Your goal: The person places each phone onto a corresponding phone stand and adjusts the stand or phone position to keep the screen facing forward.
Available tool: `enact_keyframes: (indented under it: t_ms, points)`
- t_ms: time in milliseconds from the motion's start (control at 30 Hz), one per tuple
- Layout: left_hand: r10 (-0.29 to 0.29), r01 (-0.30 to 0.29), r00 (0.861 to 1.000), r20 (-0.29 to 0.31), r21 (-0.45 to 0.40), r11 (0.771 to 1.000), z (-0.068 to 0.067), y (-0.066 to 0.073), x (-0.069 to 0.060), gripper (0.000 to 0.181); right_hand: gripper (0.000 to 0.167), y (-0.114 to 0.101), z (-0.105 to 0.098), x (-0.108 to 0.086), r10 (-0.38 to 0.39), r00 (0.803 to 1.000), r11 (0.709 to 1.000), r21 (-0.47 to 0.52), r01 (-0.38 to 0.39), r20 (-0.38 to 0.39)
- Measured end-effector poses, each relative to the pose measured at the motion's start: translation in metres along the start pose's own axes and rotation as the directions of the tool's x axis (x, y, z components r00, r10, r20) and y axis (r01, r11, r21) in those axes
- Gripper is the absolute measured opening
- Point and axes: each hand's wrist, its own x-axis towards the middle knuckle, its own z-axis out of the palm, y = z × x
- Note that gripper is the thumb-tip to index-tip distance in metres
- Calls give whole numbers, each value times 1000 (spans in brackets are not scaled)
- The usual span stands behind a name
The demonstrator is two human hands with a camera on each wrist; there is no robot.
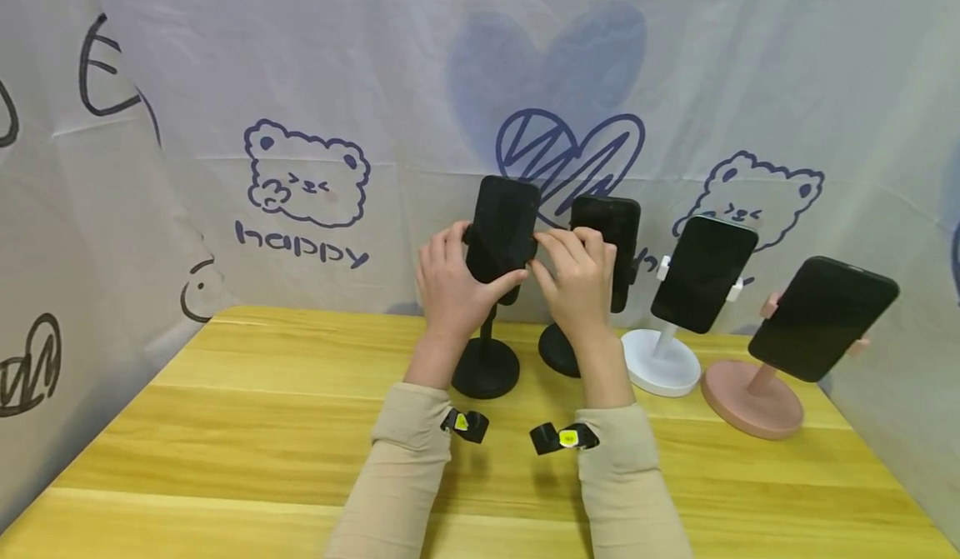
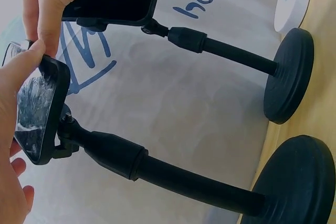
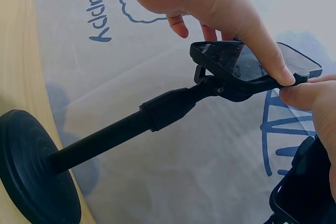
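Note:
A black smartphone [image 1: 504, 224] sits upright, leaning slightly back, in the clamp of a black phone stand [image 1: 486, 369]. My left hand [image 1: 456, 282] grips the phone: its fingers are at the left edge, partly behind it, and its thumb lies across the lower right corner. At the phone's right edge, my right hand [image 1: 577, 272] pinches the clamp's side arm between thumb and fingers. The left wrist view shows the phone [image 2: 38, 103] and the stand's pole [image 2: 199, 184] from the side. Both thumbs meet near the clamp [image 3: 300, 78] in the right wrist view.
Right of my hands stand a second black stand [image 1: 558, 351] with a phone [image 1: 618, 251], a white stand [image 1: 660, 363] with a phone [image 1: 705, 274], and a pink stand [image 1: 752, 401] with a phone [image 1: 823, 317]. A printed cloth [image 1: 420, 59] hangs behind the wooden table [image 1: 225, 451].

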Motion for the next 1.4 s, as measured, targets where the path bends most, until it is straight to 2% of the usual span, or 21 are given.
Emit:
enact_keyframes:
  t_ms: [200,400,600,700,767,933,1033,1200,1400]
  points:
    - [-26,26,1000,-15,1,1000,2,1,-1,93,26,-5,0,2,53,998,998,25,-54,32]
    - [-80,82,996,-46,27,996,5,4,-3,94,29,-7,-2,4,66,994,998,-17,-65,83]
    - [-106,110,992,-69,54,992,11,7,-4,96,29,-5,-4,5,71,996,997,-17,-70,61]
    - [-84,89,994,-77,61,994,14,6,-5,97,28,-5,-4,4,81,996,997,-19,-80,38]
    - [-45,50,996,-80,65,997,14,5,-5,98,27,-5,-5,4,90,996,996,-20,-90,22]
    - [48,-46,998,-38,55,997,13,3,-5,101,26,-1,-6,4,114,994,993,-20,-114,-2]
    - [75,-74,997,-8,58,996,11,3,-6,103,26,1,-6,3,116,993,993,-30,-116,-8]
    - [65,-67,998,26,98,993,11,3,-8,107,26,3,-6,3,105,994,993,-50,-105,-4]
    - [25,-27,1000,15,155,988,14,4,-11,109,29,1,-9,1,71,997,994,-83,-68,37]
